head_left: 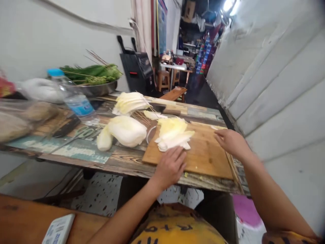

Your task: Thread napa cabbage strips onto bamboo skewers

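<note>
A wooden cutting board [203, 156] lies on the patterned table [83, 152]. A pile of cut pale cabbage leaves [172, 134] sits on its left half. My left hand [170, 166] rests on the board's near edge, fingers curled at the pile's near edge. My right hand [230, 140] lies on the board's right edge, fingers bent, close to thin bamboo skewers [232, 166] along the board's right side. What either hand holds, if anything, I cannot make out. A cabbage chunk [125, 130] lies left of the board.
More cabbage leaves on skewers [129, 101] lie further back. A water bottle [73, 96] and a metal bowl of greens [96, 79] stand at the far left. A white wall [274, 74] runs along the right. A wooden bench [22, 220] is near me.
</note>
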Demonstrator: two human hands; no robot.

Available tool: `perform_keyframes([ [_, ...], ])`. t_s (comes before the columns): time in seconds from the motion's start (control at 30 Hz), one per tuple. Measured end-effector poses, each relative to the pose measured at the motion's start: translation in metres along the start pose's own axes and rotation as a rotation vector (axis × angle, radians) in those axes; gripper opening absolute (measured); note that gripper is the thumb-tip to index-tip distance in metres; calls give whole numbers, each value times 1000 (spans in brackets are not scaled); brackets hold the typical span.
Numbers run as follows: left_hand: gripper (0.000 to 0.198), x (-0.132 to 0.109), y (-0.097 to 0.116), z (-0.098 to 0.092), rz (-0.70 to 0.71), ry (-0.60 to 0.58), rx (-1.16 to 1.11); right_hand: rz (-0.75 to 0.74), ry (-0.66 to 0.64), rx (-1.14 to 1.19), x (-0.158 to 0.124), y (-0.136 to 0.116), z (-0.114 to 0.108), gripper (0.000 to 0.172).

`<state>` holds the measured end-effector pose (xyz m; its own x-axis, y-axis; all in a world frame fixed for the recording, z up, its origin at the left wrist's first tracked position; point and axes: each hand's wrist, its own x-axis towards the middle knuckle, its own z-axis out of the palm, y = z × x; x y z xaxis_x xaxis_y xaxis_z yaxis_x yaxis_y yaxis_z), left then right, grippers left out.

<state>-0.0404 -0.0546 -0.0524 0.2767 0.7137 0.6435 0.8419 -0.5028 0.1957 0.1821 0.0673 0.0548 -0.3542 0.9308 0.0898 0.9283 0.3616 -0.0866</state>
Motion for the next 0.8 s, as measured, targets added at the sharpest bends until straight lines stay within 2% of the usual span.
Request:
perform_keyframes([
  [0.1,32,0,-1,-1,-3,-24,-7,215,-63,-88,-32,54,21,25],
  [0.2,34,0,-1,-2,-3,-31,-2,312,-117,-93,-53,82,41,25],
  [0.3,34,0,0,-2,5,-22,12,355,-125,-54,-58,90,56,25],
  [0.43,35,-1,-1,-1,17,-10,26,398,-128,32,-42,95,69,26],
  [0.6,33,-2,0,-1,24,-13,41,429,-183,176,-21,103,71,27],
  [0.8,33,-1,-1,1,32,3,50,497,-221,350,-14,110,75,29],
])
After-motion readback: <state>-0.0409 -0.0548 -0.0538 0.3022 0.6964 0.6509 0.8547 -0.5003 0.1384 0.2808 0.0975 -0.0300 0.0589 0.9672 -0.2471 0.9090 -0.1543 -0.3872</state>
